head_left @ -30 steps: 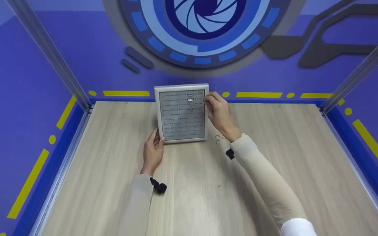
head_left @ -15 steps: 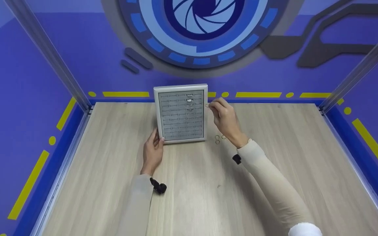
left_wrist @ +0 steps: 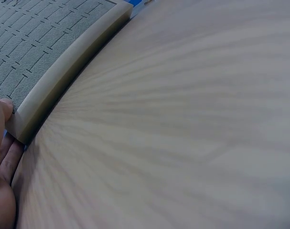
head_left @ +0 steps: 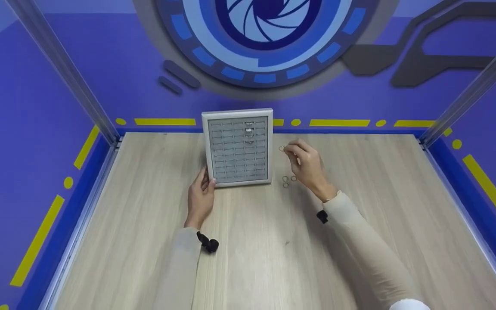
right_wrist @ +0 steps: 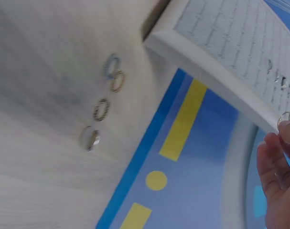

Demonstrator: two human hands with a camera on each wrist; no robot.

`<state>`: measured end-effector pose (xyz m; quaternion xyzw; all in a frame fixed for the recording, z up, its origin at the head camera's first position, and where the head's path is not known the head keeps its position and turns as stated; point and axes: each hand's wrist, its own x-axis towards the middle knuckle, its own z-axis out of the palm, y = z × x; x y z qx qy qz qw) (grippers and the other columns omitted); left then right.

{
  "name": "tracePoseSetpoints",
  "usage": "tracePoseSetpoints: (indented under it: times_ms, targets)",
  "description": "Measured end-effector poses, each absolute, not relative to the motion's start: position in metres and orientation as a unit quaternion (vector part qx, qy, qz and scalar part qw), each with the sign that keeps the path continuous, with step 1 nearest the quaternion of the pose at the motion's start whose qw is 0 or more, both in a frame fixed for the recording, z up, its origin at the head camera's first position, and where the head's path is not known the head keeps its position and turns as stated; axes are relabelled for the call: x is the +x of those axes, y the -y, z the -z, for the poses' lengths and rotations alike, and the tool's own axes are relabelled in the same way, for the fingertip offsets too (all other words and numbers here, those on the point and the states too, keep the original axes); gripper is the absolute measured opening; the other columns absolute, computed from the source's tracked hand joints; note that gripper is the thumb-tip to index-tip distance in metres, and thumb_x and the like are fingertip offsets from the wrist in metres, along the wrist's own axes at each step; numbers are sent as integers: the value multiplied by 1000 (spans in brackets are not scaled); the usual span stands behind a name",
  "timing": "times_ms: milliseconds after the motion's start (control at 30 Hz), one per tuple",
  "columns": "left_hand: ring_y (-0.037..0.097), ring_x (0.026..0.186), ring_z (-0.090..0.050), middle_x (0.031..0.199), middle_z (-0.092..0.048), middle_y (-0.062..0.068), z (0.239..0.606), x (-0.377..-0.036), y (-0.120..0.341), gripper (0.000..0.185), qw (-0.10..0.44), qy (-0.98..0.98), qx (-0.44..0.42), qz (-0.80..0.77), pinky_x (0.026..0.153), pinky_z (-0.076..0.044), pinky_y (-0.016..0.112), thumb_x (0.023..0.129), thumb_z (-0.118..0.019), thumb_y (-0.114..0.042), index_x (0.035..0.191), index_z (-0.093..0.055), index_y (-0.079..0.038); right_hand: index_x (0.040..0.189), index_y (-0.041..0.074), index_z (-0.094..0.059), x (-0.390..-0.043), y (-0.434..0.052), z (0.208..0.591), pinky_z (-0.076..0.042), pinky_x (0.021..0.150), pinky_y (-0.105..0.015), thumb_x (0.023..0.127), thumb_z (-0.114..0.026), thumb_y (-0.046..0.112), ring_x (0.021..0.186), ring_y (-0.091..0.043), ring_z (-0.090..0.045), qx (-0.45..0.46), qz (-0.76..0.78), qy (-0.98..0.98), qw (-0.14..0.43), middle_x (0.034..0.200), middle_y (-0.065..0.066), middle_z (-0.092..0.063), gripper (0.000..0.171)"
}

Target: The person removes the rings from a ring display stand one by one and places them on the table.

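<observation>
- The wooden table [head_left: 360, 206] lies under both my arms, pale and grained, with a blue border and yellow dashes round its edge.
- The ring display tray [head_left: 238, 147] stands on the table in front of me, a white-framed grey slotted pad. A few rings sit in its upper slots, too small for me to count.
- My left hand [head_left: 200, 196] rests on the table at the tray's near left corner, the fingers lying straight along the frame and the thumb [left_wrist: 2, 107] touching the corner. It grips nothing.
- My right hand [head_left: 308, 167] is raised just to the right of the tray, apart from its frame, with the fingers curled and the thumb and forefinger pinching a ring.
- The loose rings [right_wrist: 102, 109] lie on the table near the tray's near right corner, just below my right hand. The wrist view shows four in a short line, two of them touching.
- The pinched ring [head_left: 281, 149] is at my right fingertips, off the table, beside the tray's right edge.
</observation>
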<state>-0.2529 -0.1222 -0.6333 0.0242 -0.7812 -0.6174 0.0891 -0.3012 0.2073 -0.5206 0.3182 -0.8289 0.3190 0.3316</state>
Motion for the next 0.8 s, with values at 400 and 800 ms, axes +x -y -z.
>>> tracePoseSetpoints:
  times_ms: [400,800]
  targets:
    - [31,146,-54,165,-48,15,632,-254,124,63,88,781,24,617,124,-49,37,110,-60,-13,167,-35,-7,99,-2,-78,-294,-231,544,-69,73,-34,94,-73,-11,85,-25,-75,309,-307,845,311,100,-13,-73,11]
    - [31,146,-55,164,-49,17,632,-255,122,63,84,782,32,616,123,-49,36,110,-60,-11,166,-34,-4,97,-1,-81,-283,-251,563,-68,72,-35,95,-75,-7,87,-24,-75,296,-280,879,249,99,-11,-75,9]
